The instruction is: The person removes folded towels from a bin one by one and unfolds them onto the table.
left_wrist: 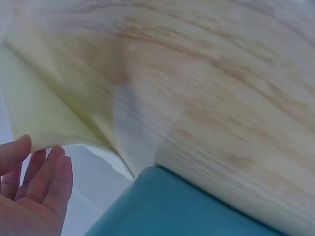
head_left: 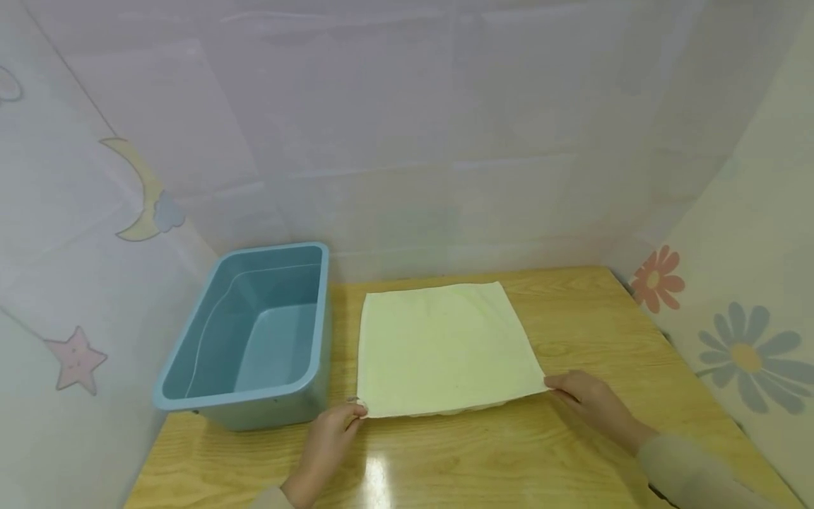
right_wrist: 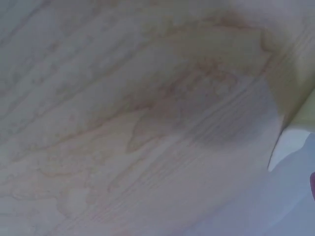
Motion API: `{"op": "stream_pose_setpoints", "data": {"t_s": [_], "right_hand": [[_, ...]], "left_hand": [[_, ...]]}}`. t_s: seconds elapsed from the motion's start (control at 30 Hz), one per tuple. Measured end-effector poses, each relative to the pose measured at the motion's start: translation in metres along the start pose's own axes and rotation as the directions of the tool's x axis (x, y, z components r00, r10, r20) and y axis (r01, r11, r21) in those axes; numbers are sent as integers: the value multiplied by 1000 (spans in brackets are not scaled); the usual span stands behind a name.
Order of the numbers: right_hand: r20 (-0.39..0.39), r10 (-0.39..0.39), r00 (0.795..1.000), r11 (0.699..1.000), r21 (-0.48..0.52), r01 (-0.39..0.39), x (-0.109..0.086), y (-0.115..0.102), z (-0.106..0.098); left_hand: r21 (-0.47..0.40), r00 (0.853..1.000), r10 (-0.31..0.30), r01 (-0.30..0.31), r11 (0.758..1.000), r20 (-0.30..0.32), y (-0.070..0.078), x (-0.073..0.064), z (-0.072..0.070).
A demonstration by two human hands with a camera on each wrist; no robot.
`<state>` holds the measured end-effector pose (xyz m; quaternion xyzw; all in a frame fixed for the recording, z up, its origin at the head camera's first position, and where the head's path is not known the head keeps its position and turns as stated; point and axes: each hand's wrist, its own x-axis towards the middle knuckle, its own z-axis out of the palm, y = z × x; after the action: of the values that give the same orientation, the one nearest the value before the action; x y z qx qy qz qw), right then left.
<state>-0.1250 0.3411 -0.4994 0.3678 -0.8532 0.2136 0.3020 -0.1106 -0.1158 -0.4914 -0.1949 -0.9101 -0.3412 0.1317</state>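
A pale yellow cloth lies spread on the wooden table, its near edge lifted a little. My left hand pinches the near left corner between thumb and fingers. At the near right corner, my right hand pinches the cloth too. In the left wrist view the left hand grips the edge of the raised cloth. The right wrist view catches only a sliver of a fingertip at its right border, beside a bit of the cloth.
A blue plastic tub stands on the table left of the cloth, close to the left hand. The wooden table reaches back to a pale sheet. Printed sheets with a moon, star and flowers hang on both sides.
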Motion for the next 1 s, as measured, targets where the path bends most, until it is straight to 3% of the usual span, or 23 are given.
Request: {"op": "stream_pose_setpoints", "data": {"t_s": [0.2, 0.53, 0.73, 1.0], "right_hand": [[64, 111, 992, 993, 40, -113, -15, -9, 1], [88, 127, 988, 991, 26, -130, -22, -15, 3], [162, 182, 970, 983, 7, -186, -25, -20, 3], [191, 113, 975, 994, -22, -111, -31, -18, 6]], "left_hand": [[27, 999, -22, 21, 999, 43, 2, -6, 2], [110, 997, -52, 45, 993, 64, 3, -12, 3], [161, 994, -62, 47, 986, 89, 1, -15, 3], [166, 993, -53, 36, 985, 102, 0, -21, 5]]}}
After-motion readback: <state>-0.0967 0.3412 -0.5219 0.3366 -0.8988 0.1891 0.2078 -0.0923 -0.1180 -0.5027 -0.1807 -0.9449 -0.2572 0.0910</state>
